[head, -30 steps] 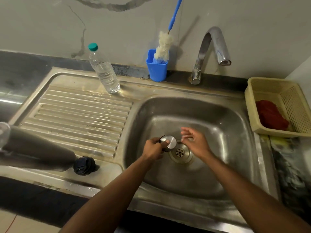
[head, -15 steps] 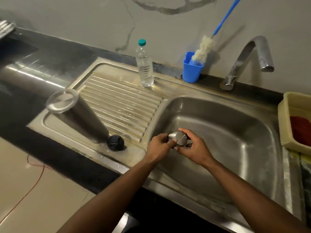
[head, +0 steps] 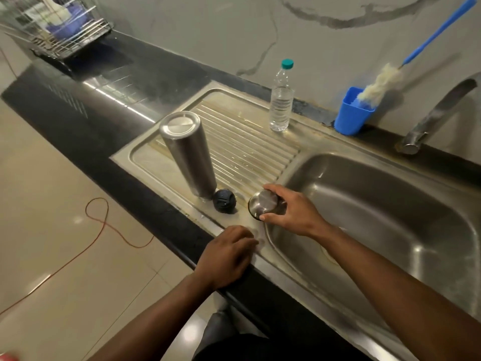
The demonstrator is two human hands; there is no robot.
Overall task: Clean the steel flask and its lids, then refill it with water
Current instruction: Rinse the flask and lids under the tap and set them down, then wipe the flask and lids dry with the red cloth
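Beside the steel sink (head: 442,204), your right hand (head: 294,212) grips the round steel lid (head: 263,204) to set it draining near the upturned steel flask (head: 190,157), left hand (head: 226,256) resting loose-fingered on the rim.

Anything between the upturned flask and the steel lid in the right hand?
Head view: a black cap lies on the drainboard between the flask and the steel lid, close beside the flask's base.
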